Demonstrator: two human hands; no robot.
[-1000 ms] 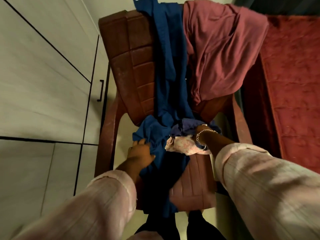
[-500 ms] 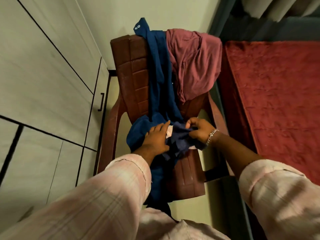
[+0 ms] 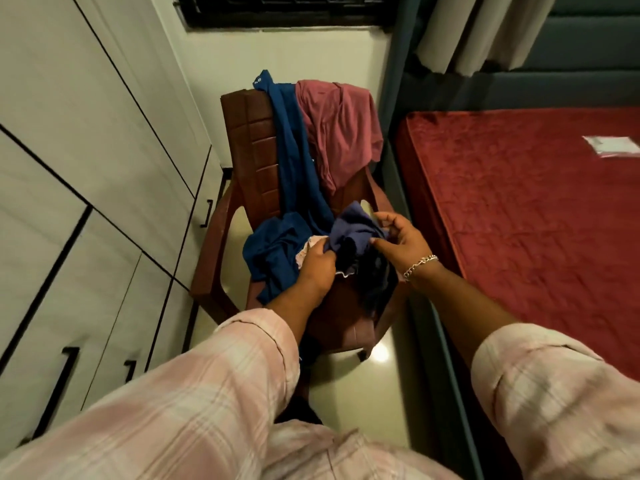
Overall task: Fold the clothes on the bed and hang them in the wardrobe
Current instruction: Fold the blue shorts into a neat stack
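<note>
Between the white panelled wardrobe (image 3: 79,188) with its black handles and the red velvety mattress of the bed (image 3: 526,216) stands a brown moulded plastic chair (image 3: 247,161), and the clothes I am sorting lie heaped on it, not on the bed. Over its back hang a long deep-blue garment (image 3: 294,174) that runs down onto the seat and a dusty-pink shirt (image 3: 341,133) beside it. My left hand (image 3: 317,268) grips a bunched edge of a small purplish-blue cloth (image 3: 351,230) over the seat, with a bit of pale floral fabric (image 3: 306,249) showing just under it. My right hand (image 3: 403,237) has its fingers curled, thumb and fingertips pinching the other side of the same cloth. I judge I am at the picking-up step, separating this piece from the pile before any folding has begun. Next I would need to lift it free of the blue garment, shake it flat and find its edges; a dark piece beneath may be tangled in.
</note>
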